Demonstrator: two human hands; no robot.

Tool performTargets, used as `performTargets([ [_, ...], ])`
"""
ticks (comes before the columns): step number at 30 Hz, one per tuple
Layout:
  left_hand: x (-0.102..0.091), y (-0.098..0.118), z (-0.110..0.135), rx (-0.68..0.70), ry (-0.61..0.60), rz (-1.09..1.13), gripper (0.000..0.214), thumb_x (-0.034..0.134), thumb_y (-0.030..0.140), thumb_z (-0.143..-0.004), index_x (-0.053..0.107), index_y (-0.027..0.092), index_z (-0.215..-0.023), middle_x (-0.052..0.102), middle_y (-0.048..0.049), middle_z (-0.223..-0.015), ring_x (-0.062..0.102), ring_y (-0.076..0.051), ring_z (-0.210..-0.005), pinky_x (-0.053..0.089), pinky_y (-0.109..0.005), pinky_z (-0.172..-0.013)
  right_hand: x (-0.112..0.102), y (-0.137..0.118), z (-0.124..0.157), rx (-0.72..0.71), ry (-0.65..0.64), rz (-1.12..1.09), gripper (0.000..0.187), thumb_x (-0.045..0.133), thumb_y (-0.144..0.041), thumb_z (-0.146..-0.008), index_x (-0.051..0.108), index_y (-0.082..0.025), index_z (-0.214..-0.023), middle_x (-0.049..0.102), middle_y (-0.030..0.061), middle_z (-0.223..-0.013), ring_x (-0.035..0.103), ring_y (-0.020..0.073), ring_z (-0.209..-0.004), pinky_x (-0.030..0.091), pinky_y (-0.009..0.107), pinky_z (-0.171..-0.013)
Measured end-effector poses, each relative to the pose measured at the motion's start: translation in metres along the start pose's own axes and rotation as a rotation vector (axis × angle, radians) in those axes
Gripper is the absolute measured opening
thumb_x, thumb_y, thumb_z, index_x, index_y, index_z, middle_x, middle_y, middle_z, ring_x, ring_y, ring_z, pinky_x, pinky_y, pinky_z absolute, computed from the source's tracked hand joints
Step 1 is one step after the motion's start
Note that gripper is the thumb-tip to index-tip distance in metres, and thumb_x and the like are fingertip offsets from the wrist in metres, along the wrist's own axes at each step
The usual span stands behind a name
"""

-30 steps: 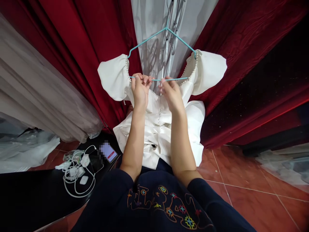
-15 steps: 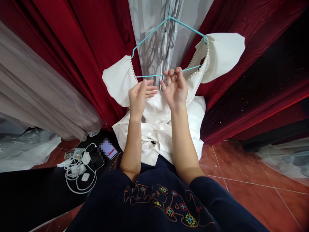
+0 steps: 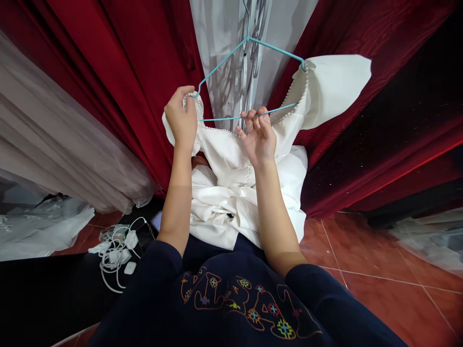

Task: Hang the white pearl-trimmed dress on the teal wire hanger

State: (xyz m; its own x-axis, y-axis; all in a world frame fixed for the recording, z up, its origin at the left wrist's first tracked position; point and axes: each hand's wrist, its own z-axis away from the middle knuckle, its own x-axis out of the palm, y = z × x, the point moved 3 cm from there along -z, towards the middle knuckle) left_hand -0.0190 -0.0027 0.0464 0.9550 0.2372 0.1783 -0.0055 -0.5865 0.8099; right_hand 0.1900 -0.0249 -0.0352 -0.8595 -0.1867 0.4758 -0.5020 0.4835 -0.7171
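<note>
Just past your dark printed shirt (image 3: 231,303), the white dress (image 3: 227,159) lies gathered in front of you, its skirt in loose folds near your waist and its top raised on a thin blue hanger (image 3: 248,38). To your left, a black desk (image 3: 43,289) carries tangled white cables (image 3: 108,270). Your right hand (image 3: 260,137) has its fingers hooked over the hanger's lower bar, palm towards you; how firmly they press, I cannot tell. Your left hand (image 3: 183,115) seems to grasp the beaded edge of the sleeve on that side, close to the hanger's tip, with the fingertips partly hidden.

You look to be adjusting that shoulder on the hanger; I judge the move calls for a steady bar and a gentle touch, without tugging the beads.

The cloth looks smooth and faintly glossy, with pearl-like beads lining the neckline. The right sleeve puffs out full, while the left one crumples under your hand. Beyond, red curtains (image 3: 144,58) flank pale cloth (image 3: 289,24).
</note>
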Motion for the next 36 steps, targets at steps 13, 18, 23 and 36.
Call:
performTargets([
  [13, -0.038, -0.067, 0.044, -0.326, 0.555, 0.384, 0.034, 0.038, 0.030, -0.118, 0.060, 0.019, -0.094, 0.073, -0.0025, -0.099, 0.071, -0.017, -0.107, 0.059, -0.033, -0.099, 0.016, 0.005, 0.002, 0.001, 0.049, -0.060, 0.037, 0.067, -0.049, -0.082, 0.043, -0.031, -0.104, 0.064, -0.0004, -0.122, 0.062, 0.0170, -0.132, 0.059, 0.038, -0.102],
  [18, 0.034, -0.058, 0.072, -0.458, 0.177, 0.640, 0.043, 0.027, 0.036, -0.116, 0.066, 0.019, -0.110, 0.075, -0.0104, -0.115, 0.072, -0.018, -0.114, 0.055, -0.030, -0.107, 0.014, 0.005, -0.002, -0.020, 0.058, -0.018, 0.035, 0.064, -0.047, -0.084, 0.042, -0.031, -0.106, 0.063, 0.0002, -0.125, 0.062, 0.0171, -0.132, 0.058, 0.038, -0.103],
  [23, 0.052, -0.025, 0.069, -0.329, 0.084, 0.667, 0.046, 0.019, 0.037, -0.117, 0.058, 0.022, -0.098, 0.070, -0.0074, -0.101, 0.072, -0.018, -0.107, 0.056, -0.030, -0.105, 0.018, 0.004, -0.001, -0.066, 0.038, -0.137, 0.037, 0.071, -0.043, -0.081, 0.044, -0.030, -0.103, 0.066, -0.0003, -0.115, 0.066, 0.0182, -0.127, 0.059, 0.036, -0.100],
  [36, 0.046, -0.015, 0.075, -0.123, -0.016, 0.608, 0.042, 0.020, 0.038, -0.116, 0.045, 0.024, -0.085, 0.046, -0.0041, -0.087, 0.057, -0.017, -0.081, 0.057, -0.027, -0.090, -0.055, -0.048, -0.027, -0.550, 0.601, 0.787, 0.034, 0.079, -0.019, -0.080, 0.064, -0.028, -0.109, 0.062, 0.0041, -0.119, 0.060, 0.0232, -0.114, 0.053, 0.043, -0.102],
])
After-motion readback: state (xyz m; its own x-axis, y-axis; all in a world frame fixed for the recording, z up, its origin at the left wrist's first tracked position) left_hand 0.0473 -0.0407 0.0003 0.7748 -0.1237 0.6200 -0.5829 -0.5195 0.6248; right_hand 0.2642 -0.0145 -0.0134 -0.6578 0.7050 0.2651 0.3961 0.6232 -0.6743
